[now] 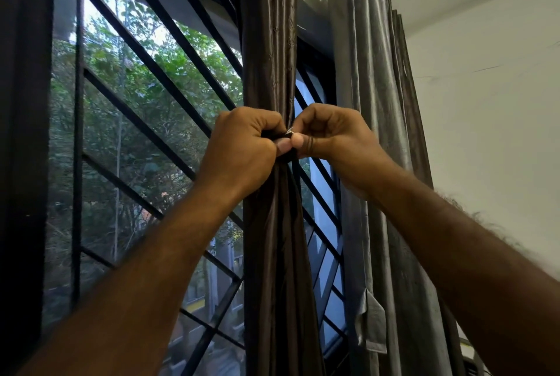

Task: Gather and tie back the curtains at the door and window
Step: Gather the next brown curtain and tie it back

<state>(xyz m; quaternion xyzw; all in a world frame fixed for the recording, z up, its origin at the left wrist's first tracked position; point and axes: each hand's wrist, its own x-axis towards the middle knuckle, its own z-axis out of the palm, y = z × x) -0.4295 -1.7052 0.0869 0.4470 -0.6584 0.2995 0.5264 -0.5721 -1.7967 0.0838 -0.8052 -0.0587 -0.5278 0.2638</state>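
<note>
Brown curtain [268,42] gathered, left hand [242,148] and right hand [330,136] close together, each pinching dark tie [274,134] around it

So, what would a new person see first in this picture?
At the centre, the left hand and the right hand pinch a dark tie-back at the gathered brown curtain. On the left, a window grille shows green trees. A grey curtain hangs on the right.

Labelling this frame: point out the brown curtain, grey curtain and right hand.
brown curtain [266,42], head view, bunched folds
grey curtain [372,103], head view, hanging pleats
right hand [330,136], head view, back of hand
</note>
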